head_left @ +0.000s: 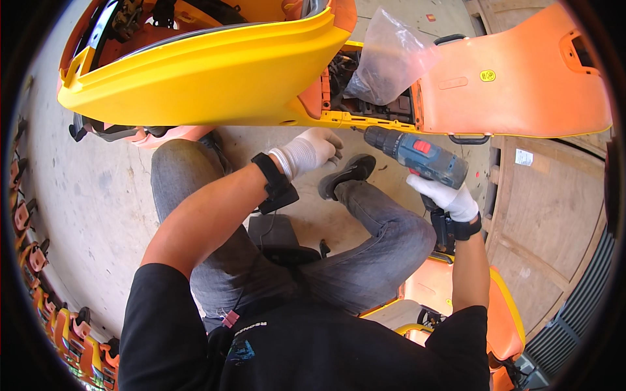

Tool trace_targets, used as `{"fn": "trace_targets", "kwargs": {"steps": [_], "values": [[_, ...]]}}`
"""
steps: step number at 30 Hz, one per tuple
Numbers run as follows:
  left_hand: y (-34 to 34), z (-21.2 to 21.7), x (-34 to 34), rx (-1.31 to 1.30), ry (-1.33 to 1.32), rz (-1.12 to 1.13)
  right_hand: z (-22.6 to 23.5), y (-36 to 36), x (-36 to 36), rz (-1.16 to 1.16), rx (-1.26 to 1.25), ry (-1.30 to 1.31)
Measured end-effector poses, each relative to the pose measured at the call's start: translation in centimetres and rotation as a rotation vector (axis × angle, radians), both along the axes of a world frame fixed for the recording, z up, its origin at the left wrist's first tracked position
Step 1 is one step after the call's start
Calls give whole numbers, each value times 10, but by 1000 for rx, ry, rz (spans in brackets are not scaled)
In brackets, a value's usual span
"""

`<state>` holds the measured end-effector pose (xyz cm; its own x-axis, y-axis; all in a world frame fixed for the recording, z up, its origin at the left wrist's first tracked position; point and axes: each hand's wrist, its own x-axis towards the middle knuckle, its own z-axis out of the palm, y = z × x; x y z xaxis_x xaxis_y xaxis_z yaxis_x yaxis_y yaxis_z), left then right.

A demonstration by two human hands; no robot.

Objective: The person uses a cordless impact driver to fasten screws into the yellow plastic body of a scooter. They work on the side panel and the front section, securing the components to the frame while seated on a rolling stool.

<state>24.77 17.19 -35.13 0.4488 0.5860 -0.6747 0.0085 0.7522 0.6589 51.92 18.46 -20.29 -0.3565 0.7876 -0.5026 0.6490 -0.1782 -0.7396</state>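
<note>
My right hand (453,199), in a white glove, is wrapped round the handle of a blue cordless drill (424,156). The drill's chuck and bit point left, close below the lower edge of a large yellow and orange vehicle body (208,78). Left of the bit is my left hand (310,151), also gloved, with fingers curled together. Whatever it may hold is hidden or too small to name. Above the drill, an open compartment (339,88) in the body shows dark parts inside. A clear plastic bag (394,58) with small contents lies over it.
An orange panel (508,81) extends the body to the right. Wooden crates (548,215) stand at the right. Another orange and yellow unit (502,306) is beside me at lower right. Several similar units (78,339) line the far left. My legs straddle the concrete floor (98,215).
</note>
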Motion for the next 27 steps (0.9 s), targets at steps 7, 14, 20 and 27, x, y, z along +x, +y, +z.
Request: {"fn": "trace_targets", "kwargs": {"steps": [7,14,20,27], "values": [[-4,-2,-2,147,-64,-49,-45,32,8,-11,-27,-108],[-4,-22,-7,-10,-41,67,-59,37,7,5,37,-93],[9,-10,-15,-7,-73,128,-44,36,6,5,-17,-105],[15,4,-13,114,76,-7,-38,29,9,61,12,-29]]}}
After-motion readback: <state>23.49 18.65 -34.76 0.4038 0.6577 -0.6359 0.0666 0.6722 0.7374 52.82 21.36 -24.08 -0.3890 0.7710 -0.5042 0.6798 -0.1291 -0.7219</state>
